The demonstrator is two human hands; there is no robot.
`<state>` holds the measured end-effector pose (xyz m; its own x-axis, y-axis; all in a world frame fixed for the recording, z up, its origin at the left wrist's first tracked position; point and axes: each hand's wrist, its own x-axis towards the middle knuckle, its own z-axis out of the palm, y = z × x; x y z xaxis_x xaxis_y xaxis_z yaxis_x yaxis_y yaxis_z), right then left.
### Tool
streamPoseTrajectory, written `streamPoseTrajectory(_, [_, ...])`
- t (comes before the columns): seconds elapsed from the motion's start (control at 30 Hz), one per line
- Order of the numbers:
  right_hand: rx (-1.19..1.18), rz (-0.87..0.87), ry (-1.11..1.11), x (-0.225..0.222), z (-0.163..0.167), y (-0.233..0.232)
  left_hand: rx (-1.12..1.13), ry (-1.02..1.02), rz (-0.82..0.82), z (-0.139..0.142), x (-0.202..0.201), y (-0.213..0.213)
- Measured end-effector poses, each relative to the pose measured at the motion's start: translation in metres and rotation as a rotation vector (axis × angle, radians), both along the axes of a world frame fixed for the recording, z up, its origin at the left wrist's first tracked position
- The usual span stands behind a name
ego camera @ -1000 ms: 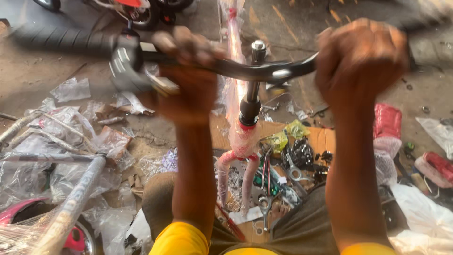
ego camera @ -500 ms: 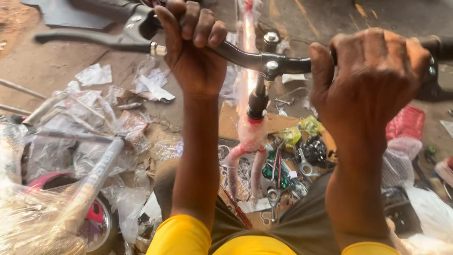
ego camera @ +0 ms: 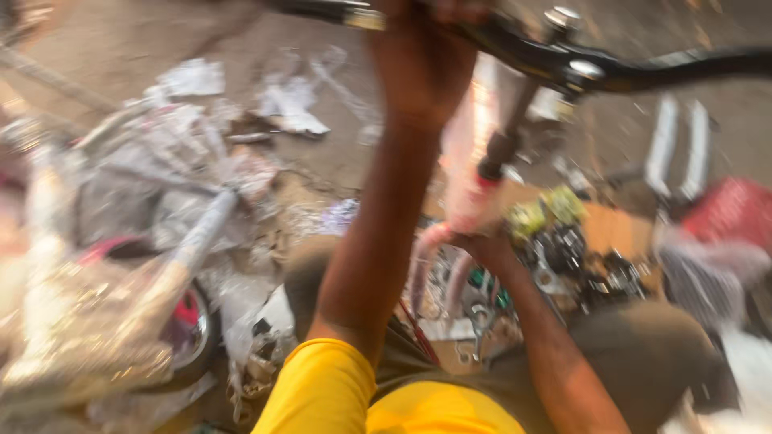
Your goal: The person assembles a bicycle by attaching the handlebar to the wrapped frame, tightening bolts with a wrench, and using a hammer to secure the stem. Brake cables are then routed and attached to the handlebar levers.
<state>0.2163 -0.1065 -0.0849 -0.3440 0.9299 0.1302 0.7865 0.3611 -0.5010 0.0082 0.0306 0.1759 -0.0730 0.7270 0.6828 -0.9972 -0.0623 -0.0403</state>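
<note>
Roughly, frame blurred by motion, details soft.
left hands: left hand (ego camera: 422, 56) was raised at top of frame, fist clenched around the black handlebar (ego camera: 515, 52), left of the stem.
right hands: right hand (ego camera: 474, 237) was lower down, at the pink frame tube (ego camera: 466, 173) under the stem; it touched the tube, but whether it was clenched or loose could not be told through the blur.
handlebar: ran across the top of frame, curving right, with a silver stem bolt (ego camera: 560, 18) on top.
frame tube: pale pink, wrapped in clear plastic, standing roughly upright between the two forearms.
clothing: yellow sleeves (ego camera: 322, 390), dark trousers over the knees.
floor: dirt floor (ego camera: 129, 48) with crumpled plastic wrap (ego camera: 153, 169) at left and white paper scraps.
wheel: wrapped wheel with pink rim (ego camera: 189, 321) lay at lower left.
parts: small metal parts and tools (ego camera: 563, 249) sat on cardboard near the knees.
right edge: a red object (ego camera: 728, 213).
</note>
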Motion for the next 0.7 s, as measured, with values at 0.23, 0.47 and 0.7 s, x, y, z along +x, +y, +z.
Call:
streamPoseTrajectory(0.23, [0.287, -0.168, 0.291, -0.04, 0.01, -0.018, 0.143, -0.1, -0.154, 0.036, -0.004, -0.016])
streamPoseTrajectory(0.47, [0.015, 0.024, 0.405, -0.02, 0.029, -0.01, 0.171, -0.054, -0.217, 0.056, 0.001, -0.017])
streamPoseTrajectory(0.7, [0.669, 0.18, -0.279, -0.021, -0.015, -0.014, -0.505, 0.11, 0.177, 0.037, -0.001, -0.042])
